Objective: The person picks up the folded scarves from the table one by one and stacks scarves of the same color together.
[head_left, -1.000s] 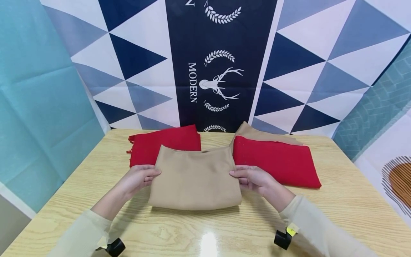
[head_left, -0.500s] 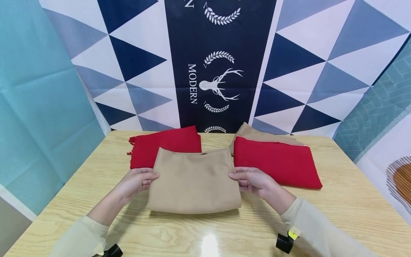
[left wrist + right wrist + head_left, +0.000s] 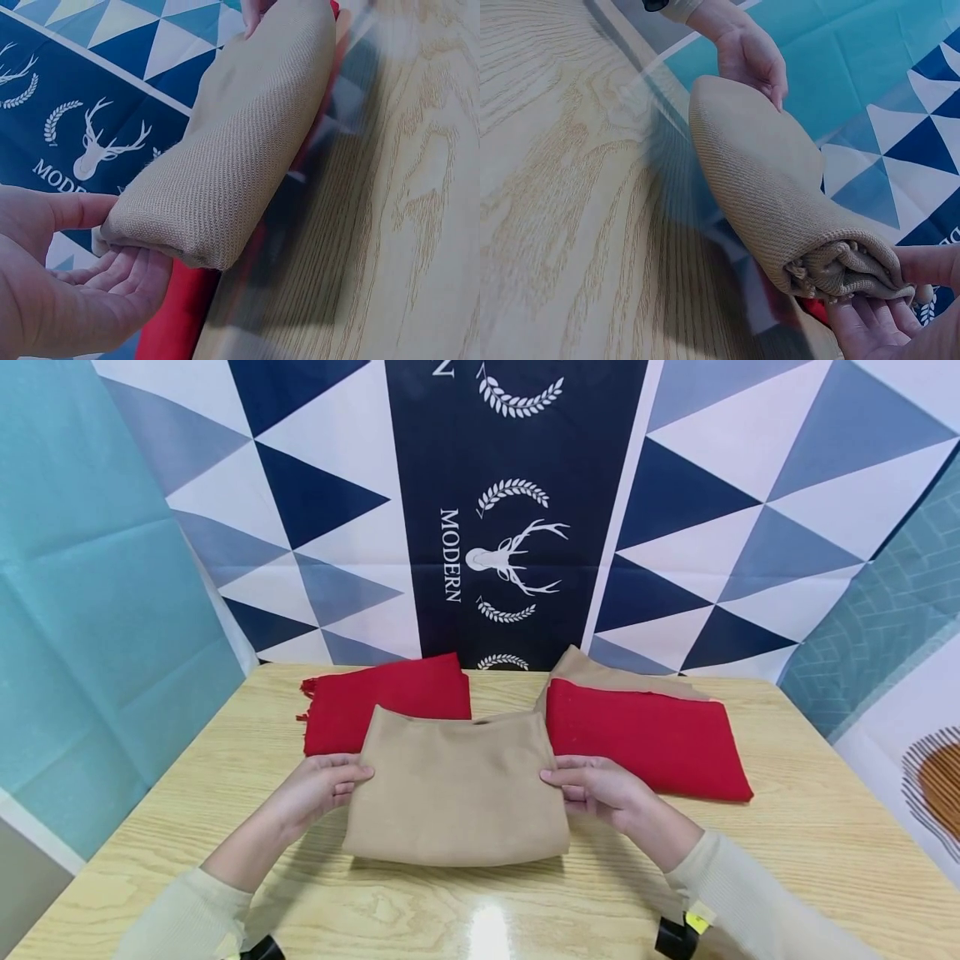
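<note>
A folded beige scarf (image 3: 457, 793) is held between my two hands, close over the front of the table. My left hand (image 3: 318, 785) pinches its left edge, thumb on top and fingers beneath, as the left wrist view shows at the scarf's end (image 3: 176, 217). On the opposite edge my right hand (image 3: 600, 789) pinches it the same way. In the right wrist view several layers curl inside the scarf's end (image 3: 847, 270), with short fringe showing. The scarf's far edge overlaps a red scarf behind it in the head view.
A red fringed scarf (image 3: 390, 693) lies folded at the back left of the wooden table (image 3: 795, 827). Another folded red cloth (image 3: 645, 739) lies back right, partly covering a beige cloth (image 3: 600, 673). A patterned curtain (image 3: 330, 510) hangs behind the table.
The beige scarf and both hands have come slightly nearer the table's front. In the last half second the right hand has shifted a little to the right. Both grips stay the same.
</note>
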### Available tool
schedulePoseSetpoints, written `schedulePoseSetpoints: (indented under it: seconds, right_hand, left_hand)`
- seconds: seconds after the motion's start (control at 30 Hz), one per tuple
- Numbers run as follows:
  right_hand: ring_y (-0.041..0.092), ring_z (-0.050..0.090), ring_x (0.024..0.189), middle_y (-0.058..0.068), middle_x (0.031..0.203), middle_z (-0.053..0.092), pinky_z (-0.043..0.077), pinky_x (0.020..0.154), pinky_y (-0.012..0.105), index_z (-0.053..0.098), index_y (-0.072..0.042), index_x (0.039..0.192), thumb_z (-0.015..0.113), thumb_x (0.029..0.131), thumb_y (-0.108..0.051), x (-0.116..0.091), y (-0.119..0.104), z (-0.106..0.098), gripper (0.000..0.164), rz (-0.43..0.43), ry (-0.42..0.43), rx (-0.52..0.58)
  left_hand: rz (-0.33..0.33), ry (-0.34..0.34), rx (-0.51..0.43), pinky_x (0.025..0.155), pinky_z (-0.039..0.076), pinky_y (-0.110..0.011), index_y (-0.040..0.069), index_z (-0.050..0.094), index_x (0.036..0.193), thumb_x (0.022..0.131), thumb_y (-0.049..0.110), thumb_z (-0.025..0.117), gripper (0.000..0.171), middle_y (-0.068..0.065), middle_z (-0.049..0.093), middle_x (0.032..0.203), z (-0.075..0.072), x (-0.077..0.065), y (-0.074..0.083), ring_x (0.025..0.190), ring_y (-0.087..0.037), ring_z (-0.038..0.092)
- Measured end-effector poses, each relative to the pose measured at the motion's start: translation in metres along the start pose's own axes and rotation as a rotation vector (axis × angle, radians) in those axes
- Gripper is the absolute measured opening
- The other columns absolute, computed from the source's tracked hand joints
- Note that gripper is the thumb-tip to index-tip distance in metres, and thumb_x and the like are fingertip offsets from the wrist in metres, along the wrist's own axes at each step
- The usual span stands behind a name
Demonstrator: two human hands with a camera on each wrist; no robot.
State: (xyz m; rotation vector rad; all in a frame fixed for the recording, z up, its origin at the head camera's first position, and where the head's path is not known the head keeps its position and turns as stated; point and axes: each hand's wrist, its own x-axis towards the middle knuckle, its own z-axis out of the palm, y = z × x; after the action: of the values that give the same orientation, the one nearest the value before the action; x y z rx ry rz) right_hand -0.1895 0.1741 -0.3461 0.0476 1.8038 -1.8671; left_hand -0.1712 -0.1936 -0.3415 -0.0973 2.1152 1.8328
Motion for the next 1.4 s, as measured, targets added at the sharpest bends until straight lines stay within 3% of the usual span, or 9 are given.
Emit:
schedulePoseSetpoints:
  seconds: [0.33, 0.57, 0.73, 0.83, 0.97, 1.23, 1.4]
  right_hand:
    - [0.009, 0.073, 0.087, -0.006, 0.094, 0.073, 0.058, 0.084, 0.028, 0.055, -0.001, 0.13, 0.065, 0.091, -0.017, -0.004, -0.002, 0.001, 0.043, 0.007, 0.002, 0.012]
    - [0.009, 0.072, 0.087, -0.006, 0.096, 0.073, 0.058, 0.084, 0.028, 0.05, 0.002, 0.134, 0.065, 0.091, -0.018, -0.007, -0.004, 0.0, 0.049, -0.003, -0.016, 0.008]
    - [0.009, 0.073, 0.088, -0.006, 0.097, 0.072, 0.058, 0.084, 0.027, 0.047, 0.002, 0.136, 0.065, 0.091, -0.019, -0.01, -0.004, -0.002, 0.052, -0.003, -0.011, 0.002]
    - [0.01, 0.073, 0.089, -0.006, 0.098, 0.072, 0.058, 0.084, 0.027, 0.047, 0.001, 0.136, 0.065, 0.091, -0.021, -0.012, -0.004, -0.003, 0.053, -0.002, -0.006, -0.009]
    - [0.01, 0.073, 0.089, -0.007, 0.098, 0.072, 0.058, 0.084, 0.027, 0.049, 0.001, 0.134, 0.064, 0.092, -0.02, -0.014, -0.004, -0.006, 0.049, -0.007, -0.022, -0.005]
    - [0.01, 0.073, 0.088, -0.008, 0.096, 0.073, 0.058, 0.084, 0.027, 0.054, -0.003, 0.13, 0.063, 0.092, -0.02, -0.021, -0.007, -0.012, 0.043, 0.003, -0.023, -0.011]
    - [0.01, 0.073, 0.088, -0.008, 0.095, 0.074, 0.057, 0.084, 0.026, 0.055, -0.004, 0.128, 0.064, 0.092, -0.022, -0.023, -0.011, -0.018, 0.041, 0.011, -0.008, -0.026]
  left_hand:
    - [-0.013, -0.006, 0.001, 0.073, 0.052, -0.015, -0.009, 0.046, 0.129, 0.092, 0.019, 0.061, 0.049, 0.012, 0.064, 0.083, -0.001, -0.001, 0.001, 0.074, -0.003, 0.058]
    - [-0.021, -0.005, 0.011, 0.074, 0.052, -0.015, -0.01, 0.042, 0.135, 0.093, 0.021, 0.061, 0.056, 0.011, 0.063, 0.088, 0.0, -0.002, 0.002, 0.079, -0.004, 0.058]
    - [-0.006, -0.033, -0.026, 0.074, 0.052, -0.016, 0.0, 0.059, 0.114, 0.092, 0.019, 0.062, 0.029, 0.011, 0.065, 0.082, 0.002, -0.004, 0.003, 0.074, -0.004, 0.059]
    - [0.0, -0.049, -0.045, 0.074, 0.053, -0.017, 0.004, 0.061, 0.106, 0.091, 0.018, 0.062, 0.02, 0.011, 0.065, 0.081, 0.003, -0.004, 0.004, 0.073, -0.004, 0.061]
    - [-0.004, -0.053, -0.048, 0.075, 0.053, -0.017, 0.001, 0.06, 0.111, 0.091, 0.019, 0.062, 0.027, 0.011, 0.067, 0.084, 0.005, -0.005, 0.006, 0.076, -0.004, 0.063]
    - [0.001, -0.066, -0.038, 0.076, 0.054, -0.018, 0.004, 0.063, 0.106, 0.091, 0.019, 0.063, 0.021, 0.009, 0.067, 0.084, 0.01, -0.004, 0.008, 0.076, -0.006, 0.064]
    - [0.005, -0.088, -0.045, 0.077, 0.054, -0.018, 0.0, 0.059, 0.114, 0.091, 0.02, 0.063, 0.03, 0.008, 0.066, 0.087, 0.014, -0.002, 0.011, 0.077, -0.006, 0.064]
